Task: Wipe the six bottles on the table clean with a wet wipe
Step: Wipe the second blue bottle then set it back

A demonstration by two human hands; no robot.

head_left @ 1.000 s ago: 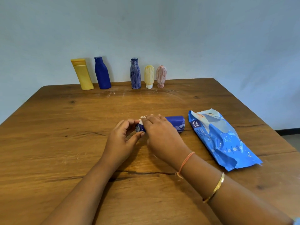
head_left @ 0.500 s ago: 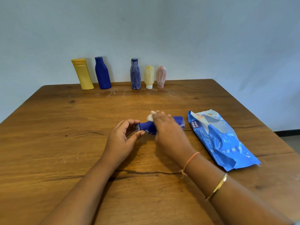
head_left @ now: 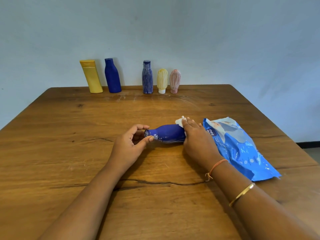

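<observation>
Low in the frame two forearms reach in over the desk, the right one wearing a gold bangle and an orange thread. At centre the left grip pinches the capped neck of a blue bottle that lies on its side on the wood, neck toward frame left. The right grip lies over the bottle's wide end, fingers holding a white wet wipe against it; its thumb is hidden. Just right of that hand lies a blue wipes pack.

Along the far edge, in the upper part of the frame, five more stand upright: a yellow bottle and a dark blue bottle side by side at the left, then a gap, then a streaked blue bottle, a pale yellow tube and a pink tube.

The lying bottle looks mostly clean, with pale marks left near the neck, so it seems close to finished. The two at the left look clean, perhaps already done. The three marked ones appear to remain, roughly half the job.
</observation>
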